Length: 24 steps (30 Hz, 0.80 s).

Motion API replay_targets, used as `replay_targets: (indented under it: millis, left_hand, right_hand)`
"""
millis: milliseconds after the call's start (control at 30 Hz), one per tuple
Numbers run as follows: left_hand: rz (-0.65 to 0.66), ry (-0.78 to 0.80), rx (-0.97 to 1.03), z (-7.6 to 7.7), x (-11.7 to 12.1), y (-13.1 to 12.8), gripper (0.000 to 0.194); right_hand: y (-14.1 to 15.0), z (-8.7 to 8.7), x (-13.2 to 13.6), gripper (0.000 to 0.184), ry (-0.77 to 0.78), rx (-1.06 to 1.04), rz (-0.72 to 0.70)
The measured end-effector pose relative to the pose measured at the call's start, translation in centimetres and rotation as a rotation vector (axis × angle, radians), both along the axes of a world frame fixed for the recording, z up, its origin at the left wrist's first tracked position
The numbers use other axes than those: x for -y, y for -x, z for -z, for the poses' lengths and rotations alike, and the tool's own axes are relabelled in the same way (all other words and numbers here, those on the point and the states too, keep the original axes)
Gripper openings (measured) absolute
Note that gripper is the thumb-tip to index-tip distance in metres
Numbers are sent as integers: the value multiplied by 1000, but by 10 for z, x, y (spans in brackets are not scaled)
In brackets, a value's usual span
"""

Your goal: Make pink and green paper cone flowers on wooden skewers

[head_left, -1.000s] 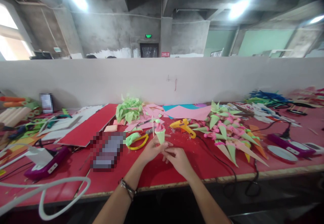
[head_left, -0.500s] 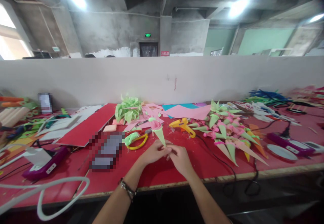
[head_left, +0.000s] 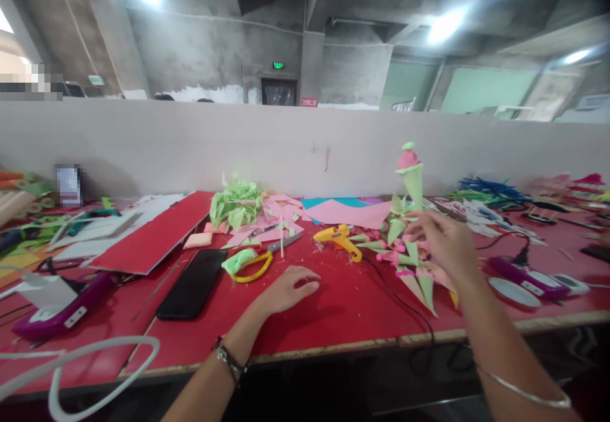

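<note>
Red desk (head_left: 305,320) below — right hand's (head_left: 441,244) fingers pinch a green cone (head_left: 412,183) upright; left hand's (head_left: 290,287) fingers, loosely curled, hold nothing.

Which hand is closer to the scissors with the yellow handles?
Left. The left hand is just to the right of the scissors, not touching them; the right hand is much farther right, past the glue gun, holding up a green cone.

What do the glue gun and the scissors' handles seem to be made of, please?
The glue gun looks like smooth, hard plastic, judging by its even yellow colour. The scissors' handles look like yellow plastic too, perhaps rubbery; their exact finish is unclear.
</note>
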<state>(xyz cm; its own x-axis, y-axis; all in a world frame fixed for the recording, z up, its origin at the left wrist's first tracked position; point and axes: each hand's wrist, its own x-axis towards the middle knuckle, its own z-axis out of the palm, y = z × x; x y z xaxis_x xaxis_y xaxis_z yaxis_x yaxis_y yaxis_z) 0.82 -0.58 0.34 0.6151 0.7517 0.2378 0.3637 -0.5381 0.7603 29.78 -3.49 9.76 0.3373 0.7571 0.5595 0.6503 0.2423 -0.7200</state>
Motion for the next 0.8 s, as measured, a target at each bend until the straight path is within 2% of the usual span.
replay_targets:
  millis: [200,267,367,467,567,667,733,800]
  left_hand:
    - [-6,-4,-24,0,2,-2,35]
    - [6,-11,-65,-2,2,-2,35]
    - [16,-21,-122,-5,4,-2,34]
    - [15,-26,-147,-6,5,-2,32]
    - [16,-36,-153,-6,5,-3,31]
    - [22,-40,-163,-5,4,-4,31]
    - [32,-46,-170,-5,4,-4,30]
    - [37,-46,-174,-5,3,-4,30]
  right_hand:
    - [-61,-35,-31,29,139,419,349]
    - [-74,-41,-38,30,210,416,394]
    - [-87,-42,-49,20,246,321,433]
    - [-98,-38,-65,16,178,352,524]
    - [-114,-34,-84,17,24,401,659]
    - [-130,-33,-99,22,-133,324,719]
    - [-135,-33,-104,24,-179,271,731]
    - [-136,-30,-105,24,-157,305,748]
